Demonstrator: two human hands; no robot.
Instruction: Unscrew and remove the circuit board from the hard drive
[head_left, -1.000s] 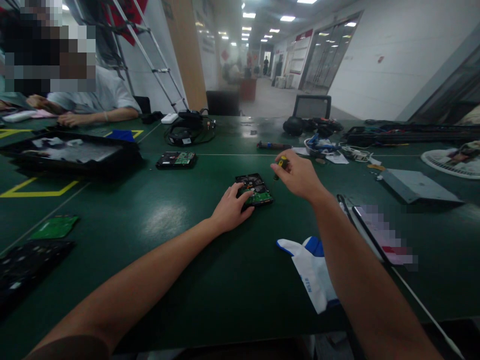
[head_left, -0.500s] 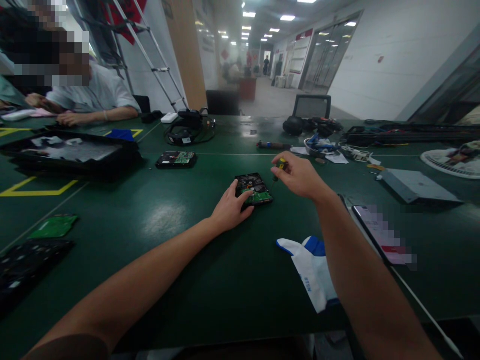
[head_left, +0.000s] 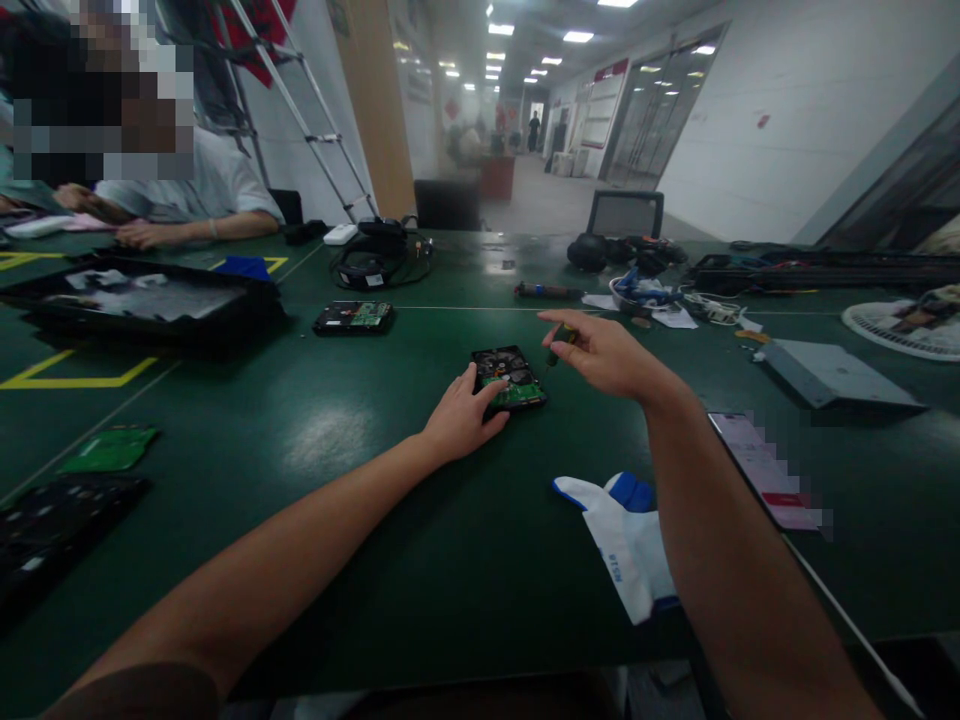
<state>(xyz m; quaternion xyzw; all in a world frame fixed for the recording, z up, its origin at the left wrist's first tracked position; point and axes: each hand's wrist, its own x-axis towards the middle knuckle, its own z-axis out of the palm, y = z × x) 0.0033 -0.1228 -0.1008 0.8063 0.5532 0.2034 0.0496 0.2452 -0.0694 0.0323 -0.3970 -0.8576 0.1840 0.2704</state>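
A hard drive [head_left: 508, 362] with a green circuit board lies circuit side up on the green table. My left hand [head_left: 463, 418] grips it at its left and near side, the thumb lying across the board and the fingers along the edge. My right hand [head_left: 604, 350] pinches a small screwdriver [head_left: 559, 347] with a yellow and dark handle. Its shaft points down beside the drive's right edge; whether the tip touches the drive is hard to make out. The right index finger is stretched out past the handle. A white and blue glove [head_left: 626, 545] lies below my right wrist.
A second hard drive [head_left: 353, 317] lies farther back. At left are a black tray [head_left: 142, 300], a green circuit board [head_left: 111, 449] and a black drive body [head_left: 60, 520]. A phone [head_left: 761, 470] and a silver metal box [head_left: 840, 375] lie at right. A person [head_left: 202, 190] sits across the left side.
My right hand has shifted slightly right and down, and its index finger has stretched out from the screwdriver handle. The left hand and the hard drive have stayed in place.
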